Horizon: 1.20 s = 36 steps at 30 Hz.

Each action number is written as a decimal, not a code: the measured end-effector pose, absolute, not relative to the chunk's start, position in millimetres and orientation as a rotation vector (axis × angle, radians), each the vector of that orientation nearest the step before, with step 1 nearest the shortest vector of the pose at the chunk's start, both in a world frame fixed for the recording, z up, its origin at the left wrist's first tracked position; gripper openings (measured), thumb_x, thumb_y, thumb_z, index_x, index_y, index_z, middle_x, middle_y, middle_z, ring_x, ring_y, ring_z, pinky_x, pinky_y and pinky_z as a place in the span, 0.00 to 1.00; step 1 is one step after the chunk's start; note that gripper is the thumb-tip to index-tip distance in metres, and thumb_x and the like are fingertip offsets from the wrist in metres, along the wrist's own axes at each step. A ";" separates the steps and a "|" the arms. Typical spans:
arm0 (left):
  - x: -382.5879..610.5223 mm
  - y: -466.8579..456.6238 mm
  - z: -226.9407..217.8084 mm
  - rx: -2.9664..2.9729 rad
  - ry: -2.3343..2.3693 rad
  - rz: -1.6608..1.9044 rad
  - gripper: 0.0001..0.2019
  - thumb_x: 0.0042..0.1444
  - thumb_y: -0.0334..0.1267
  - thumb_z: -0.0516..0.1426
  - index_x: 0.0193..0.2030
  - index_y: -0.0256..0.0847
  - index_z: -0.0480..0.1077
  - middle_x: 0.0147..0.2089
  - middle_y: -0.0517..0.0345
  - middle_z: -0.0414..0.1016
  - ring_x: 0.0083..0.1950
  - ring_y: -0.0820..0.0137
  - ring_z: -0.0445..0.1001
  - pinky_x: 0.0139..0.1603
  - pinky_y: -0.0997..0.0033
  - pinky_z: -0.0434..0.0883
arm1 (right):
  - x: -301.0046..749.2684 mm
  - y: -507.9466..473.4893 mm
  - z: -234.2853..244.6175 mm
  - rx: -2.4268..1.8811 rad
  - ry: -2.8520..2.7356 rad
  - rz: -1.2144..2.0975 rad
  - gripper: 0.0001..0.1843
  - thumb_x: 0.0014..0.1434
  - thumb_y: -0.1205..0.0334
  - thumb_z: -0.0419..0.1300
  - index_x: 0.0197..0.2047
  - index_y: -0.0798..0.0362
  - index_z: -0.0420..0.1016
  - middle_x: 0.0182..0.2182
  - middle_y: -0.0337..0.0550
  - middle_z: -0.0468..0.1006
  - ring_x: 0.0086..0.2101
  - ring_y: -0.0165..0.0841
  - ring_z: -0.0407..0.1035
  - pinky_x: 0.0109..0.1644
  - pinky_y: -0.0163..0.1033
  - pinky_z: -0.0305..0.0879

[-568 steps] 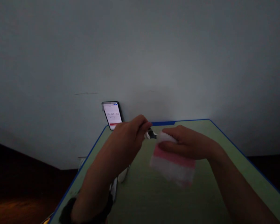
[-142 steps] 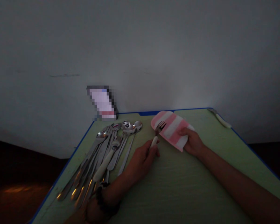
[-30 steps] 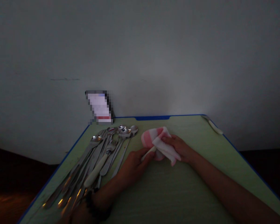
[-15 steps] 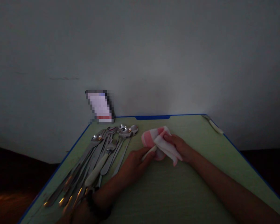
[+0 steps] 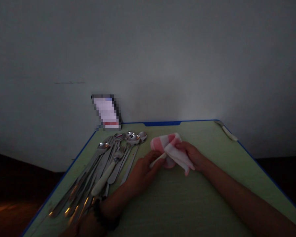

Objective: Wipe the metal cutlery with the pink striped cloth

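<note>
Closed around a pale handle (image 5: 158, 160), my left hand (image 5: 144, 168) holds a piece of cutlery whose far end is hidden in a cloth. That cloth (image 5: 162, 142), checked in pink and white, is folded about the covered end. My right hand (image 5: 191, 154) grips the cloth from the right, its fingers partly hidden by the fabric. Left of my left hand lies a pile of metal spoons (image 5: 134, 140) and other cutlery. On top of the pile rests a fork (image 5: 106, 176) with a cream handle.
A white-handled piece of cutlery (image 5: 226, 131) lies along the table's far right edge. A phone-like device (image 5: 106, 111), blurred by pixels, leans against the wall (image 5: 177, 59) at the back left. The pale green table (image 5: 199, 204) has a blue rim.
Both hands keep their grips on the handle and the cloth. The whole view has shifted very slightly; the other cutlery lies as before.
</note>
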<state>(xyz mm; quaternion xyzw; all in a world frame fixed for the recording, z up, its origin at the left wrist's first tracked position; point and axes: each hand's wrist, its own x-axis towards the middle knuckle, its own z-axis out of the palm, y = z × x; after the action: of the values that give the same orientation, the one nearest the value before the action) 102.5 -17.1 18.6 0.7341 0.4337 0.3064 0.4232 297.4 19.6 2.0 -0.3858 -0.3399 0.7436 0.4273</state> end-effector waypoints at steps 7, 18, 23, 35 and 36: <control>103.1 -17.6 14.6 1.680 1.019 0.847 0.10 0.60 0.41 0.50 0.45 0.39 0.60 0.45 0.52 0.72 0.45 0.68 0.73 0.43 0.68 0.70 | 296.4 21.3 -1.2 -0.982 -0.777 1.892 0.09 0.46 0.58 0.58 0.27 0.56 0.72 0.21 0.40 0.76 0.23 0.31 0.68 0.30 0.36 0.63; 101.7 -20.9 7.6 1.815 1.051 0.937 0.12 0.59 0.38 0.51 0.49 0.41 0.57 0.48 0.52 0.70 0.47 0.67 0.71 0.46 0.66 0.69 | 296.7 22.6 -1.4 -0.957 -0.809 1.878 0.10 0.48 0.57 0.59 0.28 0.56 0.72 0.22 0.41 0.77 0.23 0.31 0.69 0.32 0.36 0.64; 101.4 -19.7 9.1 1.882 1.183 1.069 0.11 0.55 0.36 0.55 0.45 0.41 0.60 0.43 0.55 0.71 0.42 0.69 0.72 0.40 0.70 0.70 | 296.7 22.2 -4.6 -0.944 -0.925 1.807 0.10 0.45 0.59 0.64 0.30 0.57 0.73 0.23 0.39 0.76 0.22 0.28 0.67 0.28 0.33 0.62; 98.2 -20.2 17.1 1.937 1.285 0.907 0.08 0.52 0.37 0.56 0.39 0.37 0.67 0.33 0.58 0.75 0.29 0.72 0.71 0.28 0.75 0.66 | 293.9 18.3 -4.8 -0.897 -1.098 1.665 0.11 0.44 0.61 0.67 0.32 0.54 0.74 0.28 0.37 0.76 0.28 0.28 0.68 0.33 0.34 0.64; 98.3 -20.3 17.0 1.936 1.284 0.902 0.08 0.53 0.37 0.56 0.39 0.37 0.67 0.34 0.58 0.75 0.30 0.72 0.72 0.29 0.75 0.66 | 294.4 18.7 -5.3 -0.894 -1.105 1.666 0.11 0.44 0.61 0.67 0.33 0.54 0.74 0.28 0.37 0.76 0.28 0.28 0.68 0.34 0.34 0.64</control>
<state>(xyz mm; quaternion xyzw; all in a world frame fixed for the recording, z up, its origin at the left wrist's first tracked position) 98.3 -20.3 17.0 0.7362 0.4884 0.3431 0.3190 294.4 18.7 -5.3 -0.3628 -0.4485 0.6764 0.4580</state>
